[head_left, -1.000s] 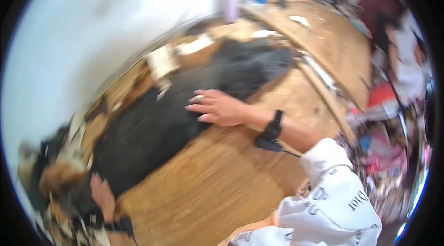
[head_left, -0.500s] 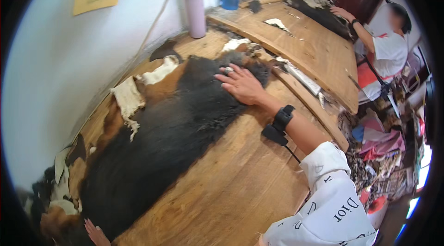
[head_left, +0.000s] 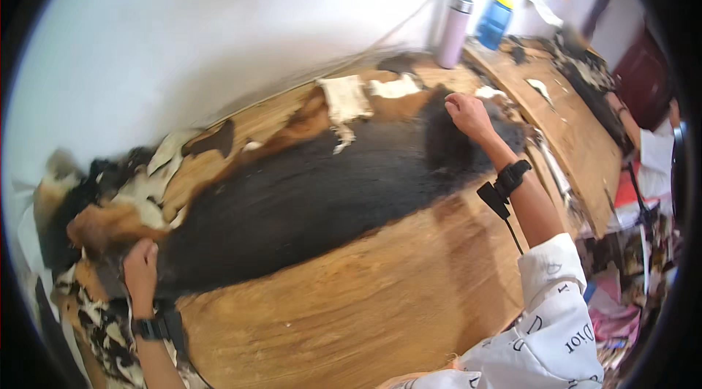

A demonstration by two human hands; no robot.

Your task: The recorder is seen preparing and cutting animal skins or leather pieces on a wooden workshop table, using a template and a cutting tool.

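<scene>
A long black fur hide (head_left: 314,202) with brown edges lies across the wooden table, fur side up. At its left end, my left hand (head_left: 140,270) is closed on the hide, beside a brown patch of fur. My right hand (head_left: 468,115) is closed on the fur near the right end, fingers curled downward and partly hidden. A ragged cream-white piece (head_left: 345,100) lies over the hide's far brown edge, with another pale piece (head_left: 395,87) to its right. Black devices are strapped to both my wrists.
Fur scraps (head_left: 110,184) pile up at the left by the wall. A pink flask (head_left: 455,32) and a blue bottle (head_left: 495,22) stand at the back. Across a wooden strip, another table (head_left: 578,133) holds dark fur; a co-worker's arm (head_left: 624,115) reaches to it. Scraps and cloth lie at the lower right.
The view has swung left. My left hand has come further into view and closed on the hide's left end. My right hand, spread flat on the fur before, is now curled closed.
</scene>
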